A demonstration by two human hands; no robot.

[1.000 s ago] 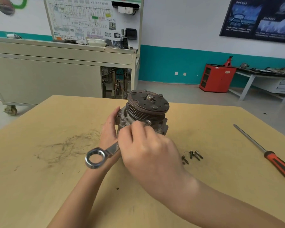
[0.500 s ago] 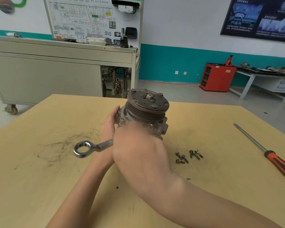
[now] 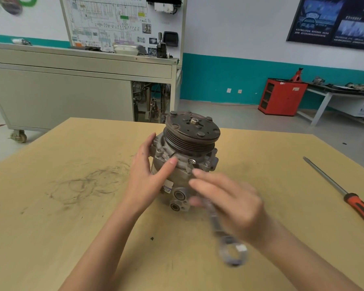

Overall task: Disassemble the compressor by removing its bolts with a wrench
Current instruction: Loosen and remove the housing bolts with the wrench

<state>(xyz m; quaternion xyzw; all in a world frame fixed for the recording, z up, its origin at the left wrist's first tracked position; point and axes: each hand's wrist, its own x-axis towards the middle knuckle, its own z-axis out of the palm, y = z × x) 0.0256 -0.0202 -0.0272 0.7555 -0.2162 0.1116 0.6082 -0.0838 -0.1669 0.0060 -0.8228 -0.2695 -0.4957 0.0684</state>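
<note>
Compressor upright near the middle of the tabletop, grooved pulley on top, clasped by the left hand: thumb laid across the front of the housing, fingers wrapped round the back. Right hand just in front, blurred, fingers half stretched toward the housing, carrying the wrench by its shaft, ring end hanging low toward the wearer. Exact grip too smeared to make out.

Seemingly a pause between bolts: one bolt showing on the flange under the pulley, facing front.

To do this step well:
- Bring the fitting end of the wrench to the bolt head and seat it fully and squarely before pulling.
- Keep the shaft level with the flange, never tipped, to avoid rounding the corners.
- Press down and inward with the left hand to stop the housing spinning or toppling; tall, probably top-heavy, likely to rock.
- Pull in short strokes, knuckles clear of the pulley edge and the lugs.
- Once loose, spin the bolt out by fingertip and set it down well away from the edge.

Screwdriver with a red-and-black handle well apart to the right, untouched.

Writing: small sticker on the housing beside the left thumb, blue mark on it, not legible. Diagram board and dark poster on the far wall, both printed, all too small or blurred to read. No brand name to be made out anywhere.
</note>
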